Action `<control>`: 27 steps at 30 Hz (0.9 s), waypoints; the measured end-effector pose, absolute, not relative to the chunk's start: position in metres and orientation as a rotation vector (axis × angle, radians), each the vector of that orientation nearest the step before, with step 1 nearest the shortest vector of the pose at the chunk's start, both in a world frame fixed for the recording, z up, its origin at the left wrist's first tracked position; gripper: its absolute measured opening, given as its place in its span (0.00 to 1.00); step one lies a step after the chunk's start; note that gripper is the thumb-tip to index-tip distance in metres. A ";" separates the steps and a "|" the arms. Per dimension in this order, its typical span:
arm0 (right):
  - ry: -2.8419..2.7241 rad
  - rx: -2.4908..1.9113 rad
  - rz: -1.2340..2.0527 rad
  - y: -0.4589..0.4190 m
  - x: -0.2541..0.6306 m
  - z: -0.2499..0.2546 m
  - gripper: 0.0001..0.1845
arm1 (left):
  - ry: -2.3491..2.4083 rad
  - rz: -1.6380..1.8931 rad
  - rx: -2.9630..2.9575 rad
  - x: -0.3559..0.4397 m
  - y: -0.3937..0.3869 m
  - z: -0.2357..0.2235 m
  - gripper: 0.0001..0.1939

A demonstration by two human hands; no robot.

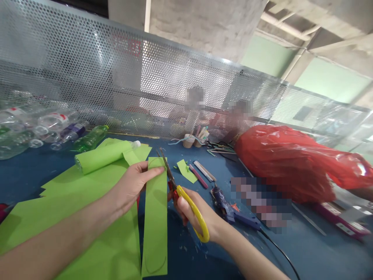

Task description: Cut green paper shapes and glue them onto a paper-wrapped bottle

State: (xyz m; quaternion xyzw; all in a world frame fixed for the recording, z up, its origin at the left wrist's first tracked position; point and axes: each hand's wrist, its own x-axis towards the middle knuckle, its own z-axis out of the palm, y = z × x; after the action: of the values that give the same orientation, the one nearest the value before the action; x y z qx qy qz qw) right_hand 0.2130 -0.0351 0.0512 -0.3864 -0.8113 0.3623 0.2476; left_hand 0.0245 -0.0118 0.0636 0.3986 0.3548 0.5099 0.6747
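Observation:
My left hand (pixel 136 182) pinches a long strip of green paper (pixel 156 229) near its far end, thumb on top. Curved pencil lines show at both ends of the strip. In my right hand (pixel 194 212) is a pair of scissors (pixel 194 210) with yellow and red handles. Their blades are slightly apart and lie at the far right corner of the strip. Under my left forearm are larger green paper sheets (pixel 72 225), with a bottle wrapped in green paper (pixel 105 156) on top. A small green paper scrap (pixel 187 172) lies just beyond the scissors.
Several plastic bottles (pixel 55 120) lie at the far left. A purple marker (pixel 198 176), a blue glue gun (pixel 229 208) with its cord and a red plastic bag (pixel 279 163) are to the right. Cups of pens (pixel 189 141) stand by the perforated metal screen (pixel 122 85).

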 end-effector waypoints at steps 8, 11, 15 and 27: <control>-2.170 -1.079 1.039 -0.034 0.213 0.047 0.32 | 0.797 1.149 0.916 0.024 -0.011 0.063 0.09; -2.124 -1.084 1.100 -0.035 0.213 0.045 0.32 | 0.804 1.143 0.925 0.024 -0.010 0.062 0.10; -2.062 -1.079 1.163 -0.035 0.213 0.042 0.32 | 0.800 1.133 0.926 0.024 -0.011 0.064 0.09; -1.998 -1.093 1.187 -0.035 0.212 0.038 0.32 | 0.797 1.122 0.897 0.023 -0.010 0.064 0.07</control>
State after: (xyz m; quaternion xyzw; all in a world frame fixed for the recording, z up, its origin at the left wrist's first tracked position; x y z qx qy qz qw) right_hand 0.2121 -0.0353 0.0384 -0.4083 -0.7461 0.4434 0.2828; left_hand 0.0234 -0.0105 0.0638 0.3999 0.3551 0.5002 0.6811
